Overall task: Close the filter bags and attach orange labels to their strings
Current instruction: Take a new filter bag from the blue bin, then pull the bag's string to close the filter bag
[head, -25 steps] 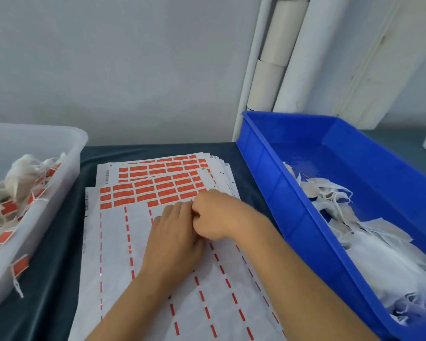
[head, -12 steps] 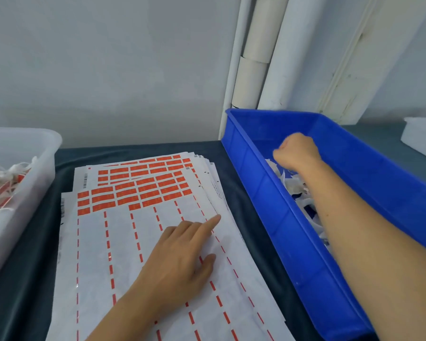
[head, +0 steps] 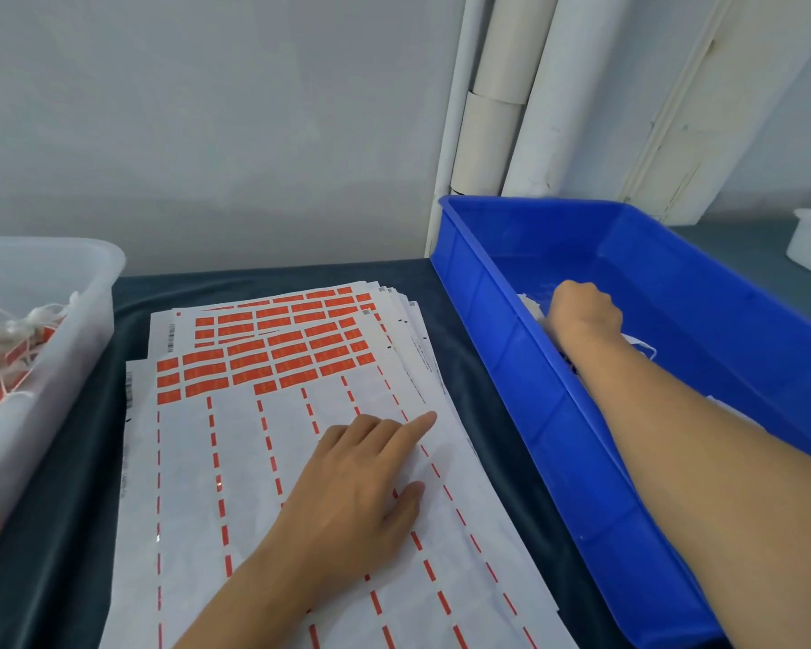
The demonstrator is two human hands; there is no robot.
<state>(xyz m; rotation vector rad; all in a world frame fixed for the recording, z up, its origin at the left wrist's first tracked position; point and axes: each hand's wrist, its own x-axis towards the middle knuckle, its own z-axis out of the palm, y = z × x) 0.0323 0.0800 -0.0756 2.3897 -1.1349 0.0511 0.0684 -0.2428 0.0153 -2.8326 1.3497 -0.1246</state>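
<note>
Head view: my left hand [head: 347, 489] lies flat on the label sheets [head: 254, 461], fingers relaxed, near their right edge – a dark strip of surface [head: 464, 367] separates them from the blue bin [head: 534, 414]. My right hand [head: 584, 311] reaches inside, fingers curled among the filter bags [head: 532, 304] – what the grip holds I cannot tell

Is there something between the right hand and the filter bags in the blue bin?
Nothing visible. The right hand is already inside the blue bin, down at the white filter bags. Whether it grips one cannot be seen.
</note>
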